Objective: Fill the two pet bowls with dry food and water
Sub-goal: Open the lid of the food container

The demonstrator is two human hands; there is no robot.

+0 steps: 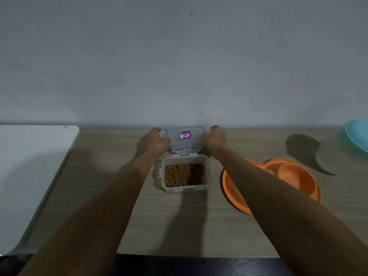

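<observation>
The left hand (157, 140) and the right hand (214, 140) each grasped one end of the clear lid (185, 139), just beyond the open container (184, 190) of dry food (179, 175). The orange double bowl (294, 180) sat to its right on the table (99, 176).

On your desk (199, 226), the tub (184, 160) stands at centre with kibble (184, 175) in it. The lid (185, 139) is just behind it, near the wall (179, 56), between your left grip (159, 140) and right grip (214, 140). The double bowl (294, 176) lies right of the tub, partly under your right forearm. A basin (356, 136) sits far right and a board (29, 166) far left.
</observation>
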